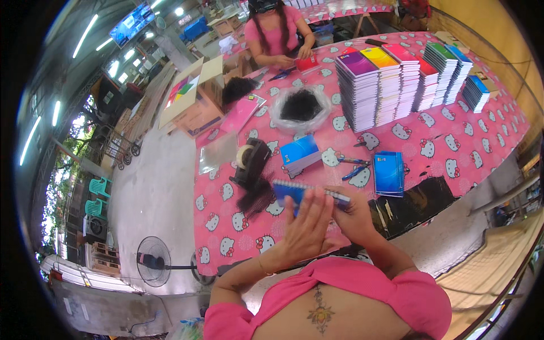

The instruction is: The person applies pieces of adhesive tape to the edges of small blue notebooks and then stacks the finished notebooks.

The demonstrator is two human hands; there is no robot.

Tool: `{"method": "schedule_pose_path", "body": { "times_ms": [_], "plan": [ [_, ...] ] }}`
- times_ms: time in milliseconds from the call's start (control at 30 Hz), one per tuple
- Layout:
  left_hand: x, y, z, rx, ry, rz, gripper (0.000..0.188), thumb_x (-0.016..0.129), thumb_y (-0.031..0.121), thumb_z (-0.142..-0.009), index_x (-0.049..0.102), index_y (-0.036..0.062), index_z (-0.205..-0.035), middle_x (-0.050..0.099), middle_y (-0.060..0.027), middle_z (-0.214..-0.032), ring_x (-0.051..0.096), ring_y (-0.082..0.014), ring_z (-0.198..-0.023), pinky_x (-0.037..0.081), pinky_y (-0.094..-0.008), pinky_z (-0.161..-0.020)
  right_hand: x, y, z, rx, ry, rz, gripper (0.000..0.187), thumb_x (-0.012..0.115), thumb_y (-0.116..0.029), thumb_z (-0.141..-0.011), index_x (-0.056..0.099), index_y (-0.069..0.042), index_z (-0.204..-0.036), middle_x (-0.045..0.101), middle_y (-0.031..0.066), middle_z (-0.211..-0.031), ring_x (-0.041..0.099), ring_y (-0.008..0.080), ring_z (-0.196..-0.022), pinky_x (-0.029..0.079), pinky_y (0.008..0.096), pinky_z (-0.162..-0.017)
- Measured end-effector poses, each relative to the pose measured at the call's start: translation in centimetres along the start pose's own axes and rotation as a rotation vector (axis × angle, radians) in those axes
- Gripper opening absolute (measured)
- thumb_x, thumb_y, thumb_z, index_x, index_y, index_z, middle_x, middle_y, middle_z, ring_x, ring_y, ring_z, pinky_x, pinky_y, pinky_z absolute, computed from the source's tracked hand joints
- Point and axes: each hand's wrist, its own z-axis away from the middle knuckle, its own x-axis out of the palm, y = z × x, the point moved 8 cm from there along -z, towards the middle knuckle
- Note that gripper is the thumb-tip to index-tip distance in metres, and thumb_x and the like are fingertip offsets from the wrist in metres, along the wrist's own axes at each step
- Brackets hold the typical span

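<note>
A blue-covered spiral notebook (281,191) is held up over the near edge of the table, its coil running along the upper side. My left hand (310,218) lies across its front, fingers stretched close together and thumb against the cover. At its right end, my right hand (356,218) is closed round the notebook. Part of the cover is hidden behind my fingers. Just beyond my hands lies a small stack of blue notebooks (300,152). To the right sit more blue notebooks (388,173), with pens (354,171) beside them.
Tall stacks of colourful notebooks (358,93) stand at the far right. A plastic bag of black coils (302,106) sits mid-table, near a black tape dispenser (252,161). Across the table a person (277,34) handles a red notebook. Left are a carton (195,105) and fan (153,260).
</note>
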Motion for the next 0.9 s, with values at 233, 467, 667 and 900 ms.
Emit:
{"method": "schedule_pose_path", "body": {
  "times_ms": [233, 467, 667, 900],
  "plan": [
    [1.0, 0.5, 0.6, 0.062, -0.06, 0.006, 0.091, 0.021, 0.066, -0.097, 0.031, -0.0086, -0.147, 0.023, -0.0291, -0.156, 0.013, -0.0439, -0.148, -0.006, -0.0644, -0.114, -0.2, -0.2, -0.3, -0.004, 0.032, -0.023, 0.029, 0.059, -0.003, -0.093, 0.062, 0.0, -0.122, 0.07, 0.0071, -0.098, 0.061, 0.0085, -0.089, 0.052, 0.0293, -0.075],
    [-0.8, -0.1, -1.0, 0.035, -0.008, 0.043, 0.082, 0.032, 0.059, -0.099, 0.033, -0.0066, -0.147, 0.025, -0.0278, -0.156, 0.015, -0.0419, -0.149, -0.004, -0.0629, -0.114, 0.1, 0.1, -0.3, 0.036, -0.023, 0.064, 0.027, 0.061, -0.001, -0.09, 0.063, 0.0, -0.116, 0.07, 0.007, -0.095, 0.06, 0.0082, -0.085, 0.051, 0.029, -0.072],
    [-4.5, -1.9, -3.9, -0.061, 0.116, 0.051, 0.046, 0.053, 0.034, -0.098, 0.058, 0.0032, -0.132, 0.056, -0.013, -0.139, 0.049, -0.0289, -0.133, 0.0, -0.0597, -0.117, 0.5, 1.2, -0.3, 0.023, -0.07, 0.068, 0.024, 0.064, -0.001, -0.085, 0.063, 0.0, -0.109, 0.068, 0.0106, -0.082, 0.059, 0.0096, -0.075, 0.049, 0.0306, -0.065],
    [-5.2, -2.9, -4.0, -0.041, 0.117, 0.13, 0.039, 0.061, 0.028, -0.094, 0.063, 0.0056, -0.126, 0.062, -0.0087, -0.131, 0.054, -0.027, -0.128, 0.0, -0.0588, -0.118, 1.4, -0.4, -0.4, -0.047, -0.121, 0.2, 0.026, 0.066, -0.002, -0.084, 0.063, -0.001, -0.11, 0.066, 0.0121, -0.078, 0.058, 0.0091, -0.071, 0.048, 0.0306, -0.063]
  ]
}}
